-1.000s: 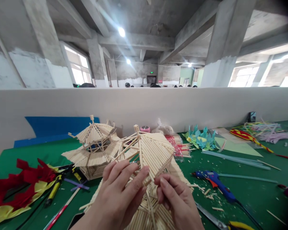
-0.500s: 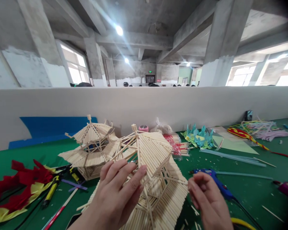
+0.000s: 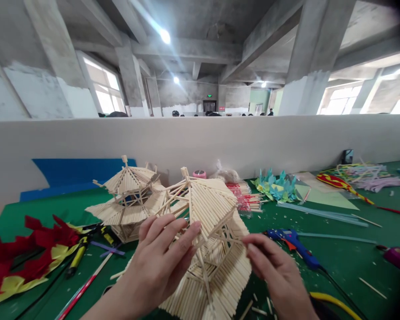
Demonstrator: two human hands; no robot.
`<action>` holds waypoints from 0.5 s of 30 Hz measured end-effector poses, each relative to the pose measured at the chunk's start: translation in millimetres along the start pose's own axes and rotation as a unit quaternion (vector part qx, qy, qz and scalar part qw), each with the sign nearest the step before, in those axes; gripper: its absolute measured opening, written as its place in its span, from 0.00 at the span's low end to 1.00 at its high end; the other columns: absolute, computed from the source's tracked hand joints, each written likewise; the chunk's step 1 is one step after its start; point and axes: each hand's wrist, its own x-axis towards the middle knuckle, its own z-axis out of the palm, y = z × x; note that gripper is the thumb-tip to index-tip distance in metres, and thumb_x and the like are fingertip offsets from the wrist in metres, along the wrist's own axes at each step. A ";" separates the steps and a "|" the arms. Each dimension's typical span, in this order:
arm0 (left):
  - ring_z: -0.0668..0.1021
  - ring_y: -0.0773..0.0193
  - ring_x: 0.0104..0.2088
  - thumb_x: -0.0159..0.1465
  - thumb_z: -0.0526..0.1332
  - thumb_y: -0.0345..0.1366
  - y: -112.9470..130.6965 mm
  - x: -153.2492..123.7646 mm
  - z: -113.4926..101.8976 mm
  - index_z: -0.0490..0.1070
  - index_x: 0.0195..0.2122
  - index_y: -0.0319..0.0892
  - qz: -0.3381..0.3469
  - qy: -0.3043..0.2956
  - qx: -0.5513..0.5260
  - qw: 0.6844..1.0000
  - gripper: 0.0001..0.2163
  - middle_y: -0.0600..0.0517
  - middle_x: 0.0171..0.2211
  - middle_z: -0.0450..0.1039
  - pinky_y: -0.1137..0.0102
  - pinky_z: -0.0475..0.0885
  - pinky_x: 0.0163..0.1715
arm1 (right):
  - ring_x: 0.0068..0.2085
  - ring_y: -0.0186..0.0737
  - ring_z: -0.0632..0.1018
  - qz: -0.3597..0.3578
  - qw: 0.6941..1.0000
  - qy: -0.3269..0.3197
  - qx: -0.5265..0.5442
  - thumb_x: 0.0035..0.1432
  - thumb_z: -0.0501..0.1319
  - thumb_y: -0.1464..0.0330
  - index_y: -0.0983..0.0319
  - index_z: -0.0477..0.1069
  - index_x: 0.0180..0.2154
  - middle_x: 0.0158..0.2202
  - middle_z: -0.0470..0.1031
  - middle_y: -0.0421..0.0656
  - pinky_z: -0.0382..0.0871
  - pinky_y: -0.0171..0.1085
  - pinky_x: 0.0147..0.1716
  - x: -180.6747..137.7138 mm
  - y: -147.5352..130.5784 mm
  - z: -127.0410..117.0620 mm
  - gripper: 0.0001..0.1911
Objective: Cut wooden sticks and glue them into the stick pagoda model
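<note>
A pagoda-like pavilion model, built from pale wooden sticks, stands in front of me with a slatted upper roof and a wider lower roof. My left hand lies on its left side, fingers bent over the upper roof's edge, thumb mostly hidden. At the model's right side, my right hand pinches a thin wooden stick whose short visible part points in under the upper roof. The fingertips cover its outer end. Behind and to the left is a second, similar stick pavilion.
A blue glue gun lies right of my right hand, its cord running forward. Wrapped red-and-white sticks and teal folded paper are behind. Red and yellow cloth-like pieces and a yellow-black tool lie left. A white partition stands behind.
My right hand has moved left toward the model, and less of the stick shows outside it. My left hand has stayed on the roof. The view has shifted slightly.
</note>
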 end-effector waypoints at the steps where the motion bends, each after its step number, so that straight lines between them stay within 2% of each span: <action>1: 0.68 0.53 0.43 0.58 0.57 0.25 0.1 0.2 0.0 0.65 0.47 0.40 0.000 0.003 0.001 1.000 0.15 0.46 0.39 0.70 0.54 0.62 0.42 | 0.22 0.28 0.62 0.014 0.999 -0.036 0.033 0.50 0.60 0.59 0.61 0.72 0.32 0.22 0.64 0.36 0.54 0.28 0.19 0.1 -5.7 13.6 0.12; 3: 0.68 0.53 0.43 0.58 0.57 0.25 0.3 0.5 0.5 0.66 0.46 0.40 -0.002 0.013 0.001 1.000 0.15 0.46 0.39 0.70 0.55 0.62 0.42 | 0.18 0.24 0.55 0.060 0.986 -0.120 0.101 0.49 0.62 0.59 0.62 0.73 0.32 0.18 0.59 0.33 0.46 0.27 0.16 2.3 -14.5 34.2 0.12; 5: 0.68 0.53 0.43 0.58 0.57 0.26 0.3 0.2 1.0 0.66 0.46 0.41 -0.004 0.019 0.002 1.000 0.15 0.46 0.38 0.70 0.55 0.62 0.42 | 0.17 0.23 0.53 0.100 0.965 -0.169 0.174 0.47 0.63 0.60 0.63 0.72 0.30 0.17 0.58 0.32 0.42 0.27 0.15 6.2 -19.1 46.4 0.12; 9: 0.68 0.55 0.44 0.58 0.56 0.26 0.2 -1.9 0.4 0.65 0.48 0.43 -0.007 0.007 0.008 1.000 0.16 0.47 0.39 0.70 0.56 0.62 0.44 | 0.15 0.21 0.53 0.156 0.932 -0.179 0.274 0.45 0.65 0.62 0.64 0.70 0.25 0.16 0.61 0.32 0.40 0.27 0.15 13.3 -20.1 55.9 0.11; 15: 0.68 0.55 0.44 0.58 0.57 0.27 0.4 -1.1 -0.2 0.65 0.48 0.43 -0.012 0.013 -0.002 1.000 0.16 0.47 0.39 0.71 0.56 0.61 0.44 | 0.14 0.20 0.51 0.176 0.920 -0.179 0.302 0.44 0.65 0.65 0.65 0.66 0.22 0.14 0.60 0.32 0.39 0.27 0.14 15.1 -20.5 62.8 0.11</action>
